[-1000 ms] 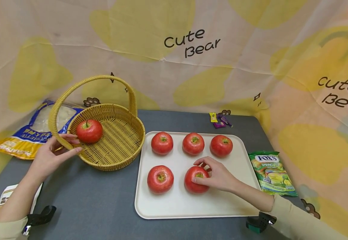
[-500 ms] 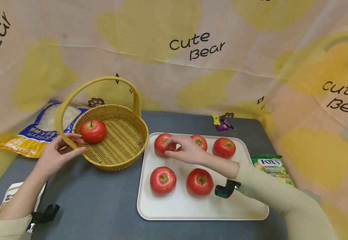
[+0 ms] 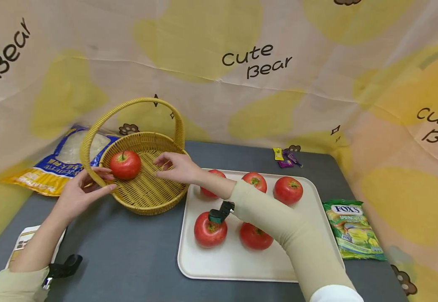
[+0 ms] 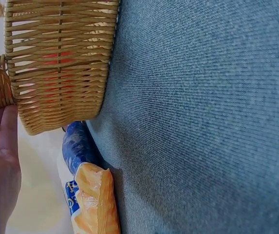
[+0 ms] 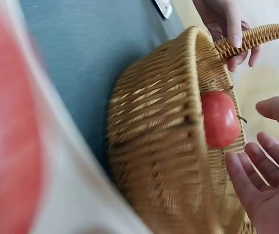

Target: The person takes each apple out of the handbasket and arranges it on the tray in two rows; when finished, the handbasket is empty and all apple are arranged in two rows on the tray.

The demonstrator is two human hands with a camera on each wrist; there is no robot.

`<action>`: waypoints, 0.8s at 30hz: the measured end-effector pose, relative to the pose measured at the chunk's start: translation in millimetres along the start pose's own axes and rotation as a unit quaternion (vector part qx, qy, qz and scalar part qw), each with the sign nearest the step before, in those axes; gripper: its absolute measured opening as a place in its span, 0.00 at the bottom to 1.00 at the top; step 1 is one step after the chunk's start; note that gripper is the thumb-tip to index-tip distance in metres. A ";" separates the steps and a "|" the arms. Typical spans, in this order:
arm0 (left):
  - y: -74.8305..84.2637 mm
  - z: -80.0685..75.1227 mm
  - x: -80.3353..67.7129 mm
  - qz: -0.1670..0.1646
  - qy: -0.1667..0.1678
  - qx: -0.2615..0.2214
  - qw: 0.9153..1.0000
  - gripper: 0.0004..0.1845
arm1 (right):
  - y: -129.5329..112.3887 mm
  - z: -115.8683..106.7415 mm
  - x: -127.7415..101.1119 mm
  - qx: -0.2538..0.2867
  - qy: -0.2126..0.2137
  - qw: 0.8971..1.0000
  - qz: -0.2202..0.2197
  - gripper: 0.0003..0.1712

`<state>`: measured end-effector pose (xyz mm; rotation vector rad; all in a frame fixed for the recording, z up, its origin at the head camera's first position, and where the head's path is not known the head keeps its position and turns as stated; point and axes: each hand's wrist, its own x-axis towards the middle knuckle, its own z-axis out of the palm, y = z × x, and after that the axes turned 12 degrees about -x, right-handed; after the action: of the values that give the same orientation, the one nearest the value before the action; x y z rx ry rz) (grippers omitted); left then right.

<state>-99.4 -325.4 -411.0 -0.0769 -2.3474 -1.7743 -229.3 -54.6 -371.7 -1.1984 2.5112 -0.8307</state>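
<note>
My left hand point(image 3: 79, 193) grips the lower left end of the handle point(image 3: 86, 151) of a yellow woven basket point(image 3: 147, 209). Inside the basket, on its left side, sits a red apple point(image 3: 125, 164) with its stem up. Over the right part of the basket hovers my right hand point(image 3: 179, 167), fingers spread and holding nothing; in the right wrist view a gap separates its fingers from the apple point(image 5: 220, 119). To the right, a white tray point(image 3: 200, 266) bears several red apples point(image 3: 210, 230), some partly covered by my right arm.
A blue and yellow bag point(image 3: 49, 170) lies behind the basket's left side. Wrapped candies point(image 3: 287, 159) sit at the back, and a green FOX'S bag point(image 3: 354, 230) lies right of the tray. A white packet point(image 3: 24, 241) is partly under my left forearm. Patterned cloth hangs behind.
My right hand has left the front apple on the tray, crossed over the back row and come above the basket. My left hand keeps its grip on the handle.
</note>
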 end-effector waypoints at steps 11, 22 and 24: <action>-0.3 -1.5 0.1 -0.005 -0.007 0.020 1.000 0.23 | -22.9 31.6 67.8 -0.074 -0.003 0.997 0.026 0.33; 0.5 0.0 -2.1 0.006 -0.006 0.016 1.000 0.23 | -23.4 61.3 94.6 -0.090 -0.031 0.995 0.029 0.49; 0.8 -0.9 -2.1 0.004 -0.004 0.018 1.000 0.23 | -23.4 64.6 95.7 -0.085 -0.020 0.996 0.033 0.49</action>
<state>-97.1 -325.9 -410.4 -0.0879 -2.3804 -1.7315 -247.0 -165.3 -407.6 -1.1626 2.6166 -0.5794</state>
